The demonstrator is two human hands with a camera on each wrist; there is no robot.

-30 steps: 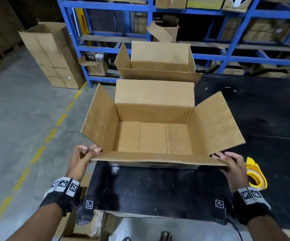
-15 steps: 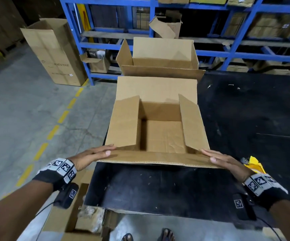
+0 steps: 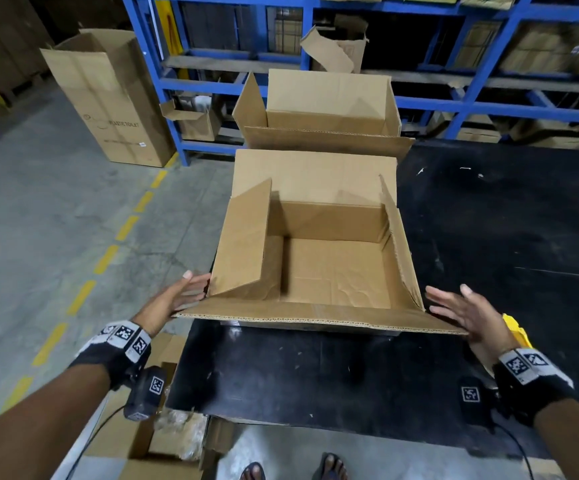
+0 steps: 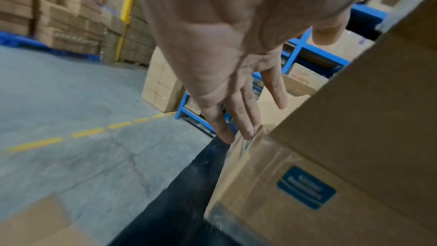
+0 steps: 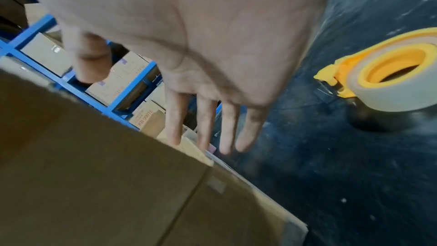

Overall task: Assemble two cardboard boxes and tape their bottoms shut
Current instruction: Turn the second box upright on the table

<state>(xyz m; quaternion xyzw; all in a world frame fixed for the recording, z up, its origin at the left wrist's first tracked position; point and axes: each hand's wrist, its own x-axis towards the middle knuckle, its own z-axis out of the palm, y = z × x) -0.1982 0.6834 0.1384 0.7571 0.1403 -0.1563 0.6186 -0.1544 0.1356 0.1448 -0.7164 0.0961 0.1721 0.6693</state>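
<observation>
An open-topped cardboard box (image 3: 329,271) stands on the black table (image 3: 316,375), its side flaps raised and its near flap folded out toward me. My left hand (image 3: 180,294) is at the box's left wall with straight fingers (image 4: 246,119) close to the corner; contact is unclear. My right hand (image 3: 461,313) hovers open just off the right wall, fingers (image 5: 227,128) spread and holding nothing. A second open box (image 3: 326,109) stands right behind the first. A yellow tape dispenser (image 5: 387,79) lies on the table beside my right hand, mostly hidden by that hand in the head view.
Blue steel shelving (image 3: 419,105) with cartons runs along the far side. A tall carton (image 3: 108,98) stands on the concrete floor at the left by a dashed yellow line (image 3: 108,258). More cardboard (image 3: 163,441) lies below the table's near left corner.
The side flaps, spread outward a second ago, were folded inward and have now sprung up. Both hands have come off the near flap's corners and opened beside the box walls.
</observation>
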